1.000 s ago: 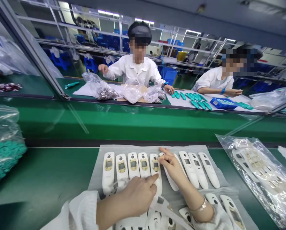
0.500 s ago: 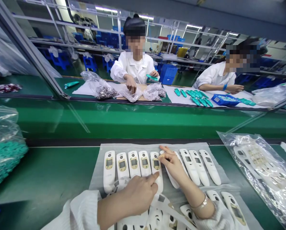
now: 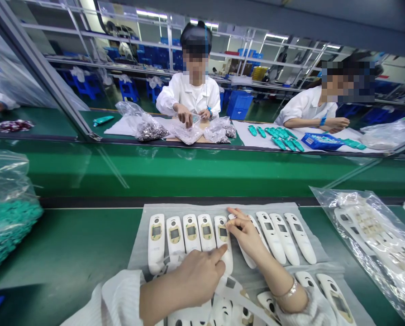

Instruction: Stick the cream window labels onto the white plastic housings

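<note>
- The right hand (image 3: 246,237) comes in from the lower right and forms a narrow grip, thumb and index finger (image 3: 234,211) closing around the top end of the slanted white housing (image 3: 247,249); how firmly it holds cannot be told.
- That housing's long axis runs diagonally, its top end toward the left hand's side and its lower end toward the person's right forearm.
- The left hand (image 3: 197,280) lies lower and to the left, its index finger extended and its other fingers curled. The fingertip (image 3: 223,250) is at the lower part of the fifth housing (image 3: 222,237); whether anything is held beneath the palm cannot be told.
- The fifth housing ends a row of four other upright housings (image 3: 191,235), all lying side by side with their long axes pointing away from the person.
- The right hand is nearer the slanted housing; the left hand is nearer the fifth.
- Three more housings (image 3: 285,237) lie just right of the slanted one on a grey sheet (image 3: 136,240), which rests on the green surface (image 3: 69,244).
- A clear plastic bag of housing parts (image 3: 368,235) lies to the right, and a bag of teal parts (image 3: 5,226) to the left.
</note>
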The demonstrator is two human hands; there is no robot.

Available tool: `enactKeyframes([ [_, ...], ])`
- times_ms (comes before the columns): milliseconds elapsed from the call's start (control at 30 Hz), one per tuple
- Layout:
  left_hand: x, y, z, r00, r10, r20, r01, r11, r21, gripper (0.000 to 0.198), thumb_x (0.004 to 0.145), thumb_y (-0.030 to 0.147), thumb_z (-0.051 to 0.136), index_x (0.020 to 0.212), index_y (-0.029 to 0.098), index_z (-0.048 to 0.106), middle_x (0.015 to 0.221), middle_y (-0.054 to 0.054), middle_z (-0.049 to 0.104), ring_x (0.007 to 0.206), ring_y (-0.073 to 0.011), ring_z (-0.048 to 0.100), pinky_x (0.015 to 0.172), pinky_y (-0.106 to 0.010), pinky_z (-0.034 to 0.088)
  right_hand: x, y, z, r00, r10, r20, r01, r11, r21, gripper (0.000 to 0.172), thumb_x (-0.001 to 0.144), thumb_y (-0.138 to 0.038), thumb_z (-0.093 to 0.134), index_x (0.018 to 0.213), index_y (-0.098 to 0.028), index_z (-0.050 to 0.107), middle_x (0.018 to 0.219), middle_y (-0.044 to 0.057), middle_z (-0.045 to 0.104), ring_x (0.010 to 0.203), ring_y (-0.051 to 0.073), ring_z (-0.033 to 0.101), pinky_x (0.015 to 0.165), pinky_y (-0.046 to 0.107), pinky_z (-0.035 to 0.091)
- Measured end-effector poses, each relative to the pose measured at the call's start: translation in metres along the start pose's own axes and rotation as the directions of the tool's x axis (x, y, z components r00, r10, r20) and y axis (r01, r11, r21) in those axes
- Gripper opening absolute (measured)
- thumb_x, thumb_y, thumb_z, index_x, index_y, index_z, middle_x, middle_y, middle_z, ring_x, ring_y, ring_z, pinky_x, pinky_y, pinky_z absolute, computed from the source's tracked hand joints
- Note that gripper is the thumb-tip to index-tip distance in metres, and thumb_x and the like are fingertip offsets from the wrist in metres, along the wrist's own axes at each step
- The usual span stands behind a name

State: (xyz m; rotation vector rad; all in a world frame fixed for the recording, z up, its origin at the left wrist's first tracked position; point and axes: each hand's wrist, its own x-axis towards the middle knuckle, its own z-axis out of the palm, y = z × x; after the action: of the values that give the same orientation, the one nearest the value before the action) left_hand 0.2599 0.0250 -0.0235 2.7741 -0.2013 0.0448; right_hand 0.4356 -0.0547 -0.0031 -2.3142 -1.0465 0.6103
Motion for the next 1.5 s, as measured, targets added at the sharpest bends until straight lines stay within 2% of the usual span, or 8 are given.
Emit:
enactKeyframes([
  [367, 0.000, 0.003, -0.006, 1.000, -0.021, 0.014, 0.022, 0.999, -0.038, 0.023, 0.073, 0.017, 0.041, 0.092, 0.014, 0.052, 0.138, -0.012, 0.033, 0.069, -0.0199, 0.060, 0.052, -0.032, 0.048, -0.001, -0.002, 0.000, 1.000, -0.002, 0.019, 0.003, 0.999, -0.039, 0.021, 0.076, -0.030, 0.049, 0.064, -0.020, 0.063, 0.133, 0.005, 0.042, 0.131, 0.024, 0.020, 0.105, 0.050, -0.004],
  [533, 0.006, 0.001, -0.010, 0.998, -0.055, 0.027, 0.056, 0.998, -0.038, 0.018, 0.074, 0.016, 0.039, 0.088, 0.014, 0.051, 0.142, -0.014, 0.024, 0.069, -0.0202, 0.061, 0.050, -0.032, 0.047, 0.000, -0.004, -0.001, 1.000, -0.001, 0.019, 0.002, 0.999, -0.046, 0.021, 0.076, -0.030, 0.049, 0.065, -0.020, 0.064, 0.133, 0.005, 0.042, 0.131, 0.025, 0.020, 0.105, 0.050, -0.004],
  [667, 0.008, 0.000, -0.013, 0.997, -0.058, 0.059, 0.061, 0.997, -0.042, 0.021, 0.076, 0.016, 0.036, 0.090, 0.014, 0.051, 0.141, -0.015, 0.025, 0.070, -0.0224, 0.061, 0.052, -0.034, 0.047, 0.001, -0.002, 0.001, 1.000, -0.016, 0.016, 0.017, 0.998, -0.054, 0.020, 0.076, -0.030, 0.049, 0.065, -0.020, 0.063, 0.132, 0.006, 0.043, 0.130, 0.026, 0.020, 0.105, 0.052, -0.003],
  [967, 0.007, 0.002, -0.009, 0.997, -0.061, 0.048, 0.063, 0.997, -0.036, 0.022, 0.072, 0.015, 0.040, 0.091, 0.014, 0.050, 0.139, -0.016, 0.028, 0.069, -0.0224, 0.061, 0.052, -0.033, 0.046, 0.000, 0.000, 0.002, 0.999, -0.048, -0.013, 0.047, 0.994, -0.096, 0.020, 0.077, -0.029, 0.048, 0.068, -0.019, 0.063, 0.132, 0.008, 0.042, 0.129, 0.028, 0.023, 0.104, 0.054, 0.001],
  [1100, 0.007, 0.002, -0.009, 0.997, -0.059, 0.056, 0.061, 0.998, -0.033, 0.022, 0.070, 0.014, 0.039, 0.090, 0.014, 0.049, 0.140, -0.017, 0.027, 0.069, -0.0222, 0.061, 0.052, -0.033, 0.047, -0.003, 0.006, 0.005, 0.989, -0.134, -0.063, 0.121, 0.977, -0.176, 0.021, 0.079, -0.029, 0.046, 0.070, -0.019, 0.063, 0.129, 0.009, 0.045, 0.125, 0.028, 0.030, 0.104, 0.055, 0.009],
  [1233, 0.007, 0.003, -0.012, 0.994, -0.065, 0.091, 0.070, 0.996, -0.048, 0.024, 0.070, 0.012, 0.039, 0.092, 0.014, 0.049, 0.140, -0.017, 0.027, 0.072, -0.0233, 0.062, 0.053, -0.033, 0.047, -0.006, 0.010, 0.009, 0.935, -0.322, -0.145, 0.260, 0.905, -0.335, 0.020, 0.079, -0.026, 0.047, 0.074, -0.019, 0.065, 0.123, 0.010, 0.050, 0.117, 0.028, 0.040, 0.099, 0.051, 0.025],
  [1333, 0.007, 0.002, -0.013, 0.994, -0.059, 0.092, 0.065, 0.996, -0.061, 0.025, 0.070, 0.013, 0.039, 0.093, 0.014, 0.049, 0.139, -0.018, 0.027, 0.073, -0.0238, 0.062, 0.053, -0.033, 0.047, -0.007, 0.008, 0.009, 0.902, -0.405, -0.151, 0.301, 0.839, -0.453, 0.021, 0.079, -0.023, 0.046, 0.076, -0.019, 0.067, 0.125, 0.010, 0.048, 0.117, 0.029, 0.039, 0.096, 0.051, 0.030],
  [1500, 0.007, 0.002, -0.013, 0.994, -0.072, 0.085, 0.077, 0.995, -0.056, 0.025, 0.070, 0.014, 0.041, 0.093, 0.014, 0.050, 0.141, -0.017, 0.025, 0.070, -0.0225, 0.062, 0.054, -0.034, 0.047, -0.008, 0.004, 0.000, 0.865, -0.481, -0.144, 0.348, 0.780, -0.520, 0.028, 0.078, -0.017, 0.043, 0.096, -0.015, 0.065, 0.129, 0.013, 0.043, 0.119, 0.030, 0.036, 0.095, 0.051, 0.033],
])
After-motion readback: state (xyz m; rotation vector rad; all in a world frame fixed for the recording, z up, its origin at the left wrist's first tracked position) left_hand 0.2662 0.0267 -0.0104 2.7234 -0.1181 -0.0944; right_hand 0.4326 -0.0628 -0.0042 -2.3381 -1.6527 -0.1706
